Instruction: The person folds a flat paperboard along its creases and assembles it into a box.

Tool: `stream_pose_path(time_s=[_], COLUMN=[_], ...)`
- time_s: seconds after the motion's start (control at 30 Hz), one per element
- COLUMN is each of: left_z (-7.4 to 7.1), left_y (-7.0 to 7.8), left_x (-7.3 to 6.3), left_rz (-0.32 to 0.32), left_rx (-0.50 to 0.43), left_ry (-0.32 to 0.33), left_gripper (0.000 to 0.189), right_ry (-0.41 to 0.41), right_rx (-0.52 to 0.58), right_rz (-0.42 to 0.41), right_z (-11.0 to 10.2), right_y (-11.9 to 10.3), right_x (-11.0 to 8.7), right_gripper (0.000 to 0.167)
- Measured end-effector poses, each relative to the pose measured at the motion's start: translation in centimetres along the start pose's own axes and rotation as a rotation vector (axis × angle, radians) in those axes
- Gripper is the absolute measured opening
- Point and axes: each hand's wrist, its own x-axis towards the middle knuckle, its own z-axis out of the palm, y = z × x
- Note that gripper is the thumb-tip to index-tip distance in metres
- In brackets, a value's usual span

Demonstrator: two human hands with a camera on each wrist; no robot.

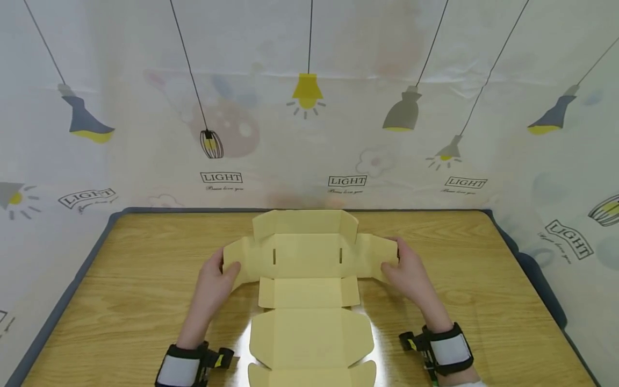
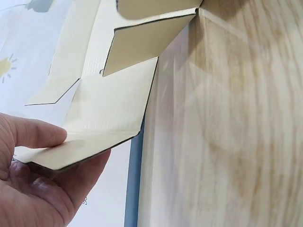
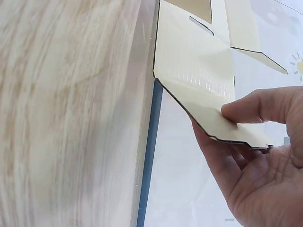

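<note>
An unfolded yellow cardboard box stretches from mid-table toward the near edge, with creased panels and side flaps. Two narrow slots show in its far wide panel. My left hand pinches the left side flap, thumb on top and fingers beneath, as the left wrist view shows on that flap. On the other side my right hand grips the right flap in the same way. Both side flaps are bent at their creases. The box's near end runs out of the head view.
The wooden table has a dark blue edge along its back. Behind it hangs a pale cloth printed with lamps. Each wrist wears a strapped camera band, one on the left, one on the right.
</note>
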Motion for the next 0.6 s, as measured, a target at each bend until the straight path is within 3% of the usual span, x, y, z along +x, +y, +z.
stream_pose_path(time_s=[0.23, 0.43, 0.6], left_z=[0.1, 0.6, 1.2], left_y=[0.0, -0.3, -0.3], left_x=[-0.1, 0.0, 0.0], left_rz=[-0.001, 0.035, 0.07], left_rx=[0.025, 0.016, 0.033], left_ry=[0.006, -0.001, 0.033], left_gripper=[0.034, 0.043, 0.043], right_ry=[0.019, 0.039, 0.042], right_rx=[-0.033, -0.054, -0.089], right_rz=[0.02, 0.011, 0.007], right_z=[-0.2, -0.3, -0.4], right_y=[-0.1, -0.1, -0.2], right_x=[-0.2, -0.3, -0.4], right_gripper=[0.051, 0.046, 0.05])
